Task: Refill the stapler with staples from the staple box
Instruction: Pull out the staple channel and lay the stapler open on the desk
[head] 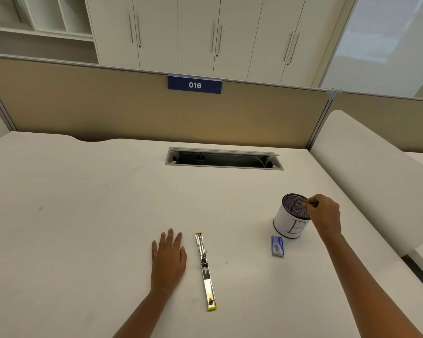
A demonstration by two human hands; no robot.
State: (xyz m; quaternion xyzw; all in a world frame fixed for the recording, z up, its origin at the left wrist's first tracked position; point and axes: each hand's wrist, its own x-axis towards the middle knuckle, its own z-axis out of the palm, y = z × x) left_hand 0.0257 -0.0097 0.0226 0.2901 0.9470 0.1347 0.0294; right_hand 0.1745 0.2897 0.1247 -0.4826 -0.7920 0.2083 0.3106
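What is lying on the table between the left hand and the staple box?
In the head view, the stapler, opened out flat, lies between the left hand and the staple box; otherwise only bare table.

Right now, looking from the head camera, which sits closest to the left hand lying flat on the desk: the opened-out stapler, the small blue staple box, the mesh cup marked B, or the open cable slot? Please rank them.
1. Opened-out yellow-and-metal stapler, just right of the left hand.
2. Small blue staple box, farther right.
3. Mesh cup marked B, beyond the box, under the right hand.
4. Open cable slot, at the desk's back.
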